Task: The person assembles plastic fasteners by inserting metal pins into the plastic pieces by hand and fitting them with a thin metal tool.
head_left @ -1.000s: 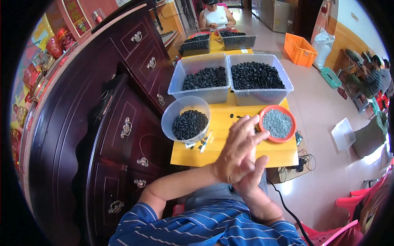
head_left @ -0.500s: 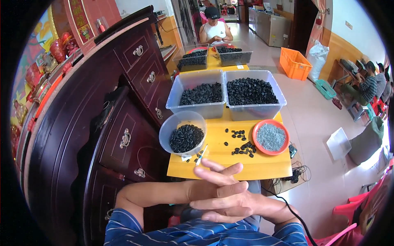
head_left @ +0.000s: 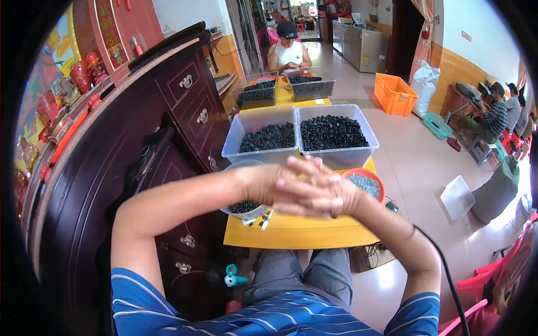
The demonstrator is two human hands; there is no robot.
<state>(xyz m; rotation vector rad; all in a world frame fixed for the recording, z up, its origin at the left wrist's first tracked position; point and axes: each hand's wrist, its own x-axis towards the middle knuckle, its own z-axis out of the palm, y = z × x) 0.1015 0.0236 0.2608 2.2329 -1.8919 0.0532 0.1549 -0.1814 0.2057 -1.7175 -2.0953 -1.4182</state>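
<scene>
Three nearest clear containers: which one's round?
The front-left tub, holding black pieces and partly hidden by the left forearm. Its rim curves; the two bins behind it are rectangular.

Left hand [head_left: 272,189]: touching the right hand [head_left: 343,196], fingers overlapping and apparently meshed with its fingers
Finger detail: blurred; which lie uppermost cannot be told
Left forearm [head_left: 190,196]: bare, running outward from its hand and slightly back toward the body
Right forearm [head_left: 392,235]: bare, slanting back more steeply from its hand
Elbows [head_left: 126,215]: both bent, set wide of the hands and nearer the body
</scene>
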